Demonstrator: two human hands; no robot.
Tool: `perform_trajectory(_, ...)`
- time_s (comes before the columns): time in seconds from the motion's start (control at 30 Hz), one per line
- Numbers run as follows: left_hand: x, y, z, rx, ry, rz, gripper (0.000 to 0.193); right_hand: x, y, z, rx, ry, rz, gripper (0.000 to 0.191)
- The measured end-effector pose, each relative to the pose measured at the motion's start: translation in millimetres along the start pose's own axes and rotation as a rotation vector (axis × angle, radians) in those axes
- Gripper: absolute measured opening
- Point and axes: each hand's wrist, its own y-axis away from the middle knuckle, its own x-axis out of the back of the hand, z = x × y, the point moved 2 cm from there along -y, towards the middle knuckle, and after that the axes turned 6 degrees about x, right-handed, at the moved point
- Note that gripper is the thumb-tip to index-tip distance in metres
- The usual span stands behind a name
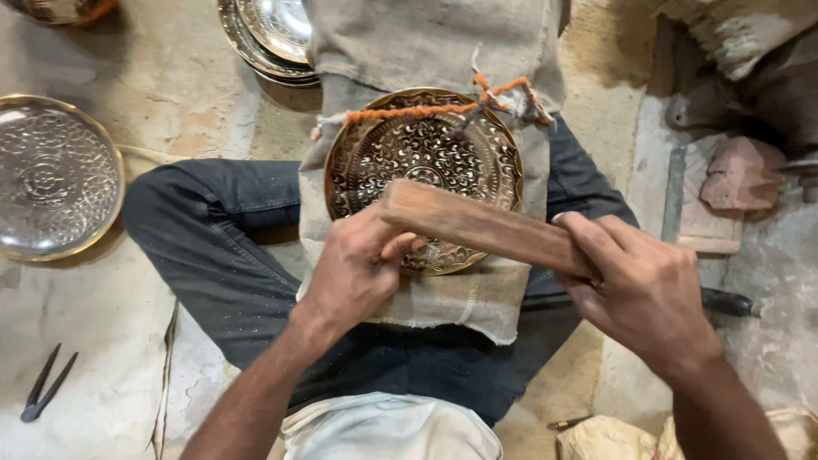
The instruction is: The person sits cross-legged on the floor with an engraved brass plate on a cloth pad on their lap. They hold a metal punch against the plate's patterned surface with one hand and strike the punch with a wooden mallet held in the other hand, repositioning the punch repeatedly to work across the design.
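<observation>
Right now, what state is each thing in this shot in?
left hand: closed, fingertips pressed near the rim of the engraved plate.
right hand: gripping the wooden block.
wooden block: held tilted across the plate's lower edge.
engraved plate: flat on burlap cloth over the lap.
orange cord: lying across the plate's top.
silver plate: flat on the floor.
stacked plates: piled up.
black tool: lying on the floor, legs spread.

Dusty floor [153, 77], engraved tray [55, 177], perhaps pliers [47, 385]

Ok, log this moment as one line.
left hand: on plate, touching stick | right hand: gripping stick | plate: on cloth over lap
</observation>
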Motion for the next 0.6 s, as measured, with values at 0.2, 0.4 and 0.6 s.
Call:
perform_trajectory(0.2,2,1,2,0.109,0.028,0.018,0.032,-11,-7,-5,-0.060,-0.396,0.223,0.063)
perform_trajectory(0.4,3,-4,3,0.073,-0.003,0.043,0.037,-30,3,-20,-0.047,-0.980,0.428,0.059)
perform_trajectory(0.6,6,-5,5,0.080,-0.006,0.047,0.036,-59,-6,-27,-0.023,-1.273,0.385,0.038)
